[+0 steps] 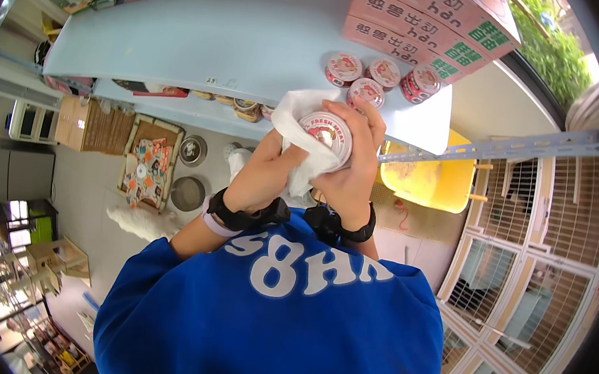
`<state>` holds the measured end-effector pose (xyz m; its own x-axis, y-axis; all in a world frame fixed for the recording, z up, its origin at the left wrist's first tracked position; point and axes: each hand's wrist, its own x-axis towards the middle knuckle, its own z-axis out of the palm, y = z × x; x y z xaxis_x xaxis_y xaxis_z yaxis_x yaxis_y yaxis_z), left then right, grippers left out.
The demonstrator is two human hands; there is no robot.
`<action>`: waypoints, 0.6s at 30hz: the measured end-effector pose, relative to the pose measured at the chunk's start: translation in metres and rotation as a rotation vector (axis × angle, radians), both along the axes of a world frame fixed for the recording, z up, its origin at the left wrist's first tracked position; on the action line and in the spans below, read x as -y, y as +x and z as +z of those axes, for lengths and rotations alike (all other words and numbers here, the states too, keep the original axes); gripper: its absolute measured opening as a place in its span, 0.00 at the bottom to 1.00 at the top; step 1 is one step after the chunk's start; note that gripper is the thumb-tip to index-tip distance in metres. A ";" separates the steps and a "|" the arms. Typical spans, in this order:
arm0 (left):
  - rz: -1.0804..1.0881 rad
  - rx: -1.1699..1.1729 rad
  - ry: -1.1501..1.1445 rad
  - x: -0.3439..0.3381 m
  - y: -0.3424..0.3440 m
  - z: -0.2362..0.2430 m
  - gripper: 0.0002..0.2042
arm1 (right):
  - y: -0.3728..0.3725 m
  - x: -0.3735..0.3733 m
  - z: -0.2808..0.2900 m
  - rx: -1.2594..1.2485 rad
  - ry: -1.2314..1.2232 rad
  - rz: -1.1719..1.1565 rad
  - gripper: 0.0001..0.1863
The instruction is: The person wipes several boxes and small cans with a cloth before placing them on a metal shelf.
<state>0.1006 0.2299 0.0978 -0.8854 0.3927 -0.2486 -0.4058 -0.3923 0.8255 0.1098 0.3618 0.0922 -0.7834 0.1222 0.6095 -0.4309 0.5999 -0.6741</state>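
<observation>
A round tin can (325,137) with a pink and white printed lid is held up in front of the shelf's edge. My right hand (354,174) is wrapped round its right side, fingers over the far rim and thumb at the near side. My left hand (260,176) grips a white cloth or wipe (297,110) and presses it against the can's left side. The cloth hides part of the can and my left fingertips. Just beyond, several similar cans (344,68) stand on the pale blue shelf (206,31).
Pink cartons (387,10) are stacked at the shelf's far right. More cans (247,108) sit on a lower level. A yellow tub (423,187) stands below right, beside wire cages (569,193). Metal bowls (192,151) and a white furry animal (141,222) are on the floor at left.
</observation>
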 end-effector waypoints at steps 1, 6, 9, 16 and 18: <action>-0.106 -0.011 0.068 0.002 0.000 0.002 0.19 | 0.001 -0.001 0.000 0.011 -0.021 -0.029 0.29; -0.102 -0.145 0.106 -0.012 -0.003 0.001 0.31 | -0.001 0.001 -0.006 -0.093 0.071 -0.141 0.23; -0.098 -0.236 0.055 -0.013 -0.009 0.001 0.29 | 0.004 0.007 0.000 -0.107 0.123 -0.177 0.22; -0.147 -0.238 0.025 -0.004 -0.013 0.002 0.17 | 0.023 0.016 0.003 -0.159 0.116 -0.174 0.31; -0.176 -0.223 0.030 -0.003 -0.012 0.001 0.17 | 0.028 0.015 0.007 -0.130 0.112 -0.194 0.32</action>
